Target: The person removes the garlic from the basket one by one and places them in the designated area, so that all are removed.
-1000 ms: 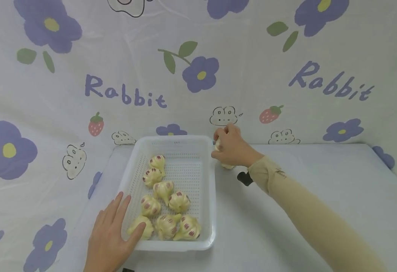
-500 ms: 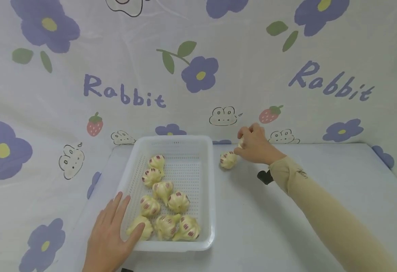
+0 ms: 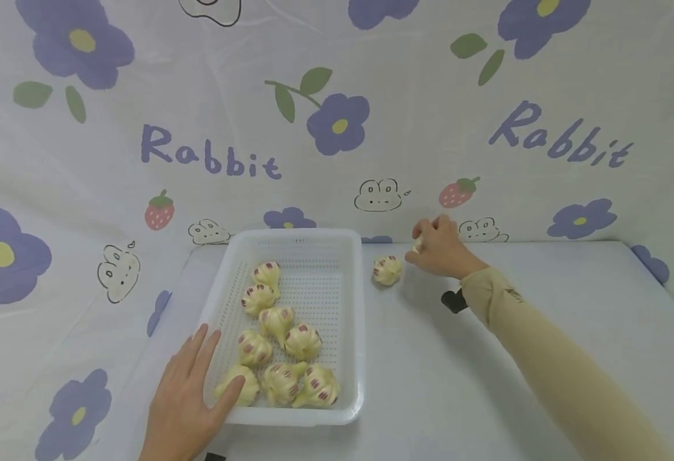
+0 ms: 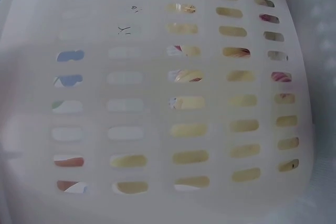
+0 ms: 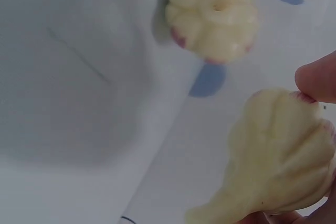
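Note:
My right hand pinches a garlic bulb between thumb and fingers, over the back of the table. In the head view most of that bulb is hidden behind the hand. Left of it, a second bulb with purple streaks lies on the table, beside the basket. A white perforated basket holds several cream garlic bulbs along its left and front part. My left hand rests at the basket's front left corner, fingers straight and spread. The left wrist view shows only the slotted basket wall with bulbs behind it.
A white cloth wall with purple flowers and "Rabbit" lettering rises behind the white table. The table's back edge runs close behind the basket and my right hand.
My right hand has moved right, away from the basket's rim, with a garlic bulb in its grip. The bulb on the table has come into full view. My left hand stays put.

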Demonstrator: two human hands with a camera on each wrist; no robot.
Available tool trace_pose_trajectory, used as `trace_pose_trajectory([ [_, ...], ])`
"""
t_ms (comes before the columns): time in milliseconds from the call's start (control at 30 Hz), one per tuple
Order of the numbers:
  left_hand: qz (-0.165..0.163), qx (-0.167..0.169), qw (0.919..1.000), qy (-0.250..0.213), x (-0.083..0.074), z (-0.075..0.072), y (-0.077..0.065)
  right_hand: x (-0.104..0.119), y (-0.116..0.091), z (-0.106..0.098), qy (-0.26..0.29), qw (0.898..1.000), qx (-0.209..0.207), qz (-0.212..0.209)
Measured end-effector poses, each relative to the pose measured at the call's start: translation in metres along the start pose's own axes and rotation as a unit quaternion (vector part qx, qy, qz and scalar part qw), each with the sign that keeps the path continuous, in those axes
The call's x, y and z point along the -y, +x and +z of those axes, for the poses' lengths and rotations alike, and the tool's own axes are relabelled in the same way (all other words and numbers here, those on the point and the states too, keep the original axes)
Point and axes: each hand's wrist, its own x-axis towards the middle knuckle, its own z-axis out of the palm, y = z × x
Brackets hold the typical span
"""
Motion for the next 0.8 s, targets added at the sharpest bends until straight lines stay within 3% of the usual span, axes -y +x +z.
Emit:
trace_pose_trajectory([
  [167,0.0,-0.004,1.0,0.0,0.0,0.001,-0.001,-0.011,0.007,0.013,0.003,1.0,0.012,0.015],
  [467,-0.027,0.021,0.9994,0.006,0.0,-0.001,-0.001,-0.025,0.011,0.026,0.016,0.999,0.033,0.033],
  [800,-0.013,0.009,0.9998,0.01,-0.001,-0.002,-0.001,-0.036,0.018,0.039,0.019,0.998,0.045,0.048],
])
